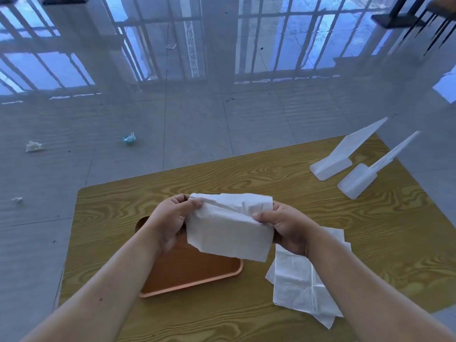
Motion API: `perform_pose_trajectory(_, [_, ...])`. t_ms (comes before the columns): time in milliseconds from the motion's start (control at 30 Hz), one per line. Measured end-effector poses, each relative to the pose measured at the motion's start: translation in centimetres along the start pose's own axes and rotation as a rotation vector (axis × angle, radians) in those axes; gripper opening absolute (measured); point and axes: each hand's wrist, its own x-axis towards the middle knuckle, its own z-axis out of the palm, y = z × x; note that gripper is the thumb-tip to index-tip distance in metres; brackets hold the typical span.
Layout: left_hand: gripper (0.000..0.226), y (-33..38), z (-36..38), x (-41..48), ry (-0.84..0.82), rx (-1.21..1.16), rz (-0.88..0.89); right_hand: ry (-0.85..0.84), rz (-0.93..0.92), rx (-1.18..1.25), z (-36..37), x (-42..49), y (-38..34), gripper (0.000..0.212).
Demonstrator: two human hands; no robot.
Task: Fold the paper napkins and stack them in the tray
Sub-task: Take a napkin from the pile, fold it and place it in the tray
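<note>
Two bare hands hold one white napkin up in the air above the worktop. The left hand pinches the napkin's left edge, with the thumb on top and the fingers behind the paper. The right hand pinches the right edge the same way. So each grip is closed on the napkin. The paper is bent over at the top, and its lower edge hangs down loose.

Under the napkin sits an orange tray on the worktop. The hands and paper hide its far part. The part that shows is bare.

Just right of the tray lies a small pile of flat napkins, partly under the right arm. Two white plastic stands sit at the far right corner. Bits of crumpled litter lie on the shiny floor.
</note>
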Motion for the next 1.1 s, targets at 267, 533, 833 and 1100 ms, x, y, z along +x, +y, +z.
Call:
perform_pose_trajectory(267, [0.043, 0.3, 0.0, -0.1, -0.077, 0.132, 0.097, 0.124, -0.219, -0.099, -1.6, -0.2, -0.9, 0.029])
perform_pose_trajectory(533, [0.038, 1.7, 1.2, 0.2, -0.053, 0.277, 0.201, 0.126, -0.341, -0.434, -2.7, -1.5, -1.2, 0.059])
perform_pose_trajectory(833, [0.023, 3.4, 2.6, 0.8, -0.103, 0.535, 0.381, 0.111, -0.258, -0.412, -3.8, -1.3, -0.5, 0.040])
perform_pose_trajectory(1100, [0.031, 6.7, 2.7, -0.5, -0.322, 0.558, 0.304, -0.005, -0.194, -0.740, 1.6, 2.5, 0.7, 0.014])
